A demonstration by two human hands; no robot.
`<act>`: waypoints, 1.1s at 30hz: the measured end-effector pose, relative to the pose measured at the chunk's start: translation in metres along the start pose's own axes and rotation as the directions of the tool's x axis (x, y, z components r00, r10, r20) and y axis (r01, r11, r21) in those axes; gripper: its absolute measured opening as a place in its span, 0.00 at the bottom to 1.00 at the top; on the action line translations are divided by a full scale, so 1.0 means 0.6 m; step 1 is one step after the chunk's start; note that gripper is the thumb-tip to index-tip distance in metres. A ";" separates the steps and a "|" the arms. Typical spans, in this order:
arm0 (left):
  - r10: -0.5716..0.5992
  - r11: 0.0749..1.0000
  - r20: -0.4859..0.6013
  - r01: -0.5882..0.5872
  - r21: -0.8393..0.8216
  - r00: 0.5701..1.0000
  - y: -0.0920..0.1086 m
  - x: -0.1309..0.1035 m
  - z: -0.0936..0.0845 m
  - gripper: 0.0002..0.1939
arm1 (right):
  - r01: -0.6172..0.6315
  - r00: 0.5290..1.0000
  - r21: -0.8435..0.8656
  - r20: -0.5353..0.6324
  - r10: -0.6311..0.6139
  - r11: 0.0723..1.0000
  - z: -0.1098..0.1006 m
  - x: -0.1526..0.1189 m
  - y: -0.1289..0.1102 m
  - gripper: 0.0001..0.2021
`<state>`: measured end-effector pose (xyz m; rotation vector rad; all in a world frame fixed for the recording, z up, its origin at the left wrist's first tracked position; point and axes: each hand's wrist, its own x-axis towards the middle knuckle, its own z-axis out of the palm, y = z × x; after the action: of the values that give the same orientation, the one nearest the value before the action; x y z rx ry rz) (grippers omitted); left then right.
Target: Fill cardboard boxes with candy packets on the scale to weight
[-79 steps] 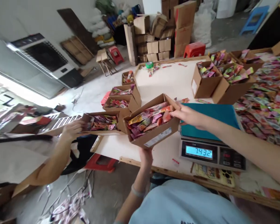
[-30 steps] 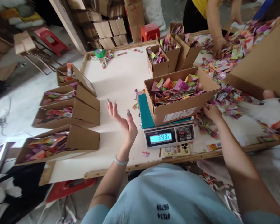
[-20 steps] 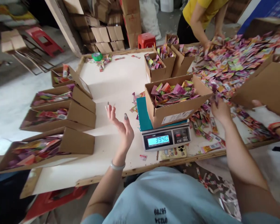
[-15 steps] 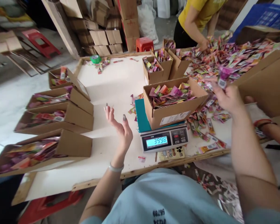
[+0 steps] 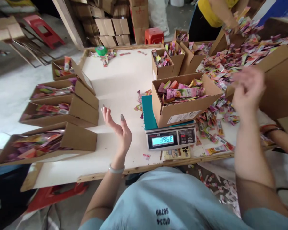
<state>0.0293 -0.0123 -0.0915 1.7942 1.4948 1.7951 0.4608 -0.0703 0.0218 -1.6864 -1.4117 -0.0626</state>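
Left hand [image 5: 121, 131] open near the scale [image 5: 171, 138]; right hand [image 5: 250, 87] near the box [image 5: 177, 111] atop it, blurred, grip unclear.

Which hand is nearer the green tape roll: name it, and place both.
Left. The left hand is raised on the near side of the roll, apart from it. The right hand is farther, well to its right, by the loose packets.

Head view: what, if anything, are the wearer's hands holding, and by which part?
The left hand is open, holding nothing. The right hand is blurred; nothing shows in its grip, though I cannot be certain.
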 end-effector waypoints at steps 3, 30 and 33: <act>-0.022 0.999 -0.003 0.022 -0.030 1.000 -0.010 -0.006 -0.009 0.31 | -0.262 0.957 -0.169 0.083 0.279 0.950 0.069 -0.151 0.088 0.27; 0.210 0.962 0.656 -0.032 -0.272 0.725 0.007 -0.013 0.160 0.80 | -0.272 0.835 -0.479 0.313 0.452 0.835 0.111 -0.279 0.189 0.29; 0.196 0.960 0.670 0.000 -0.281 0.716 0.006 0.002 0.150 0.78 | -0.359 0.847 -0.370 0.256 0.465 0.857 0.086 -0.264 0.185 0.26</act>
<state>0.1058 0.0317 -0.1103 2.0874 0.8249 1.0531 0.4707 -0.1496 -0.1614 -2.3285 -1.2850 0.2805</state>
